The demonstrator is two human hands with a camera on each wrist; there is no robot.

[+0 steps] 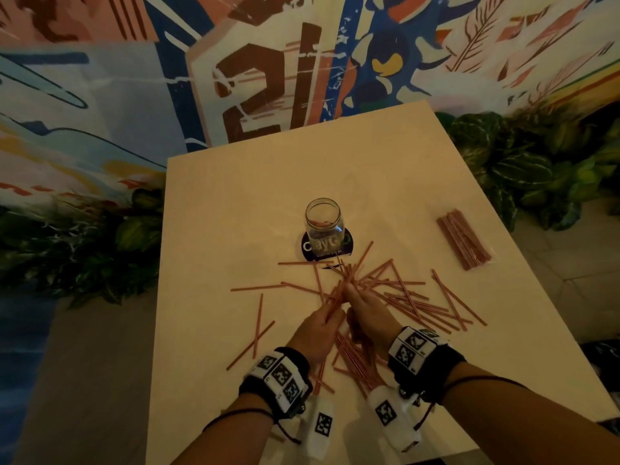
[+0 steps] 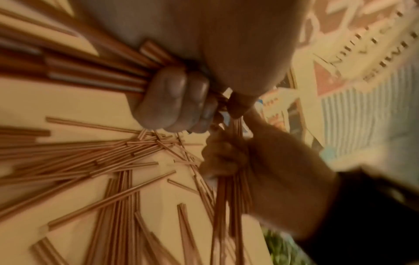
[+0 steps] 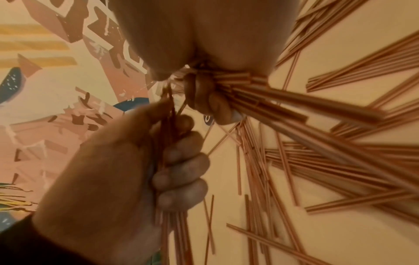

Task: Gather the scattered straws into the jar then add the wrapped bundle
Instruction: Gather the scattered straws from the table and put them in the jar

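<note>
Straws, thin, stiff, copper-pink tubes, lie criss-crossed on the pale bench, most of them to the right of the hands. The left hand curls round a gathered sheaf, and the right hand, touching it, grips another handful; both sheaves point their long axes away from the person toward the jar. That clear glass jar stands upright on a dark coaster just beyond the fingertips, mouth open. The wrapped bundle, a flat packet in clear film, lies well apart at far right, nearer the right hand.
</note>
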